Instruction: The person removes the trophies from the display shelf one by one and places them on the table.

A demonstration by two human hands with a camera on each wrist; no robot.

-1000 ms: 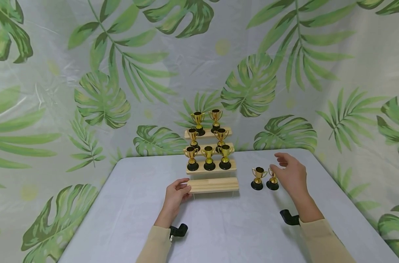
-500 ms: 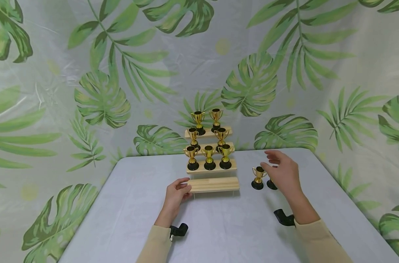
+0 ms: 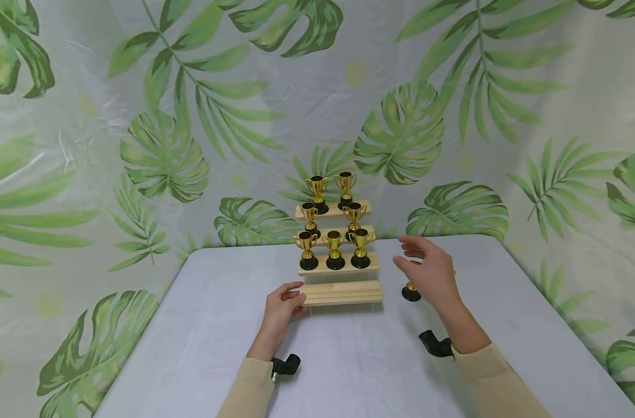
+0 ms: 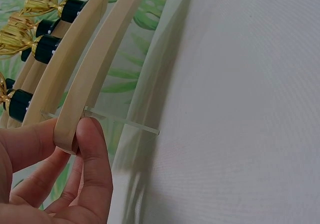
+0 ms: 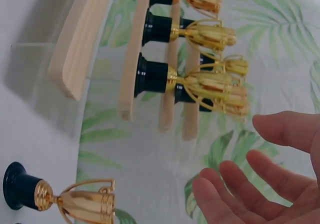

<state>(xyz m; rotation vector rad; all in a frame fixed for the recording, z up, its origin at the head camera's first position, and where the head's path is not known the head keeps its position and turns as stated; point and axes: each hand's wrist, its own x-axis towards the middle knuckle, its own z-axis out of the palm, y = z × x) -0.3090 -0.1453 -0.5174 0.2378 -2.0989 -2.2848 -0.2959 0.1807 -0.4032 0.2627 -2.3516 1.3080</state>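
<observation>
- Movement of right hand leftward over the last second, toward upper shelves; thumb and fingers spread wide, nothing held.
- Left hand unmoved: thumb and fingers pinching left end of bottom shelf, pale wood with lengthwise grooves.
- Judgement: probable steadying on the left, right side free; nothing carried by this move, so display apparently unaltered.
- Loose trophy: upright on tabletop, right of the shelves, toward far right corner; partly behind right hand in head view, apart from the fingers in right wrist view.
- Look: shiny gold two-handled cup, round black base.
- Seven matching trophies, upright on upper shelves, near far edge.
</observation>
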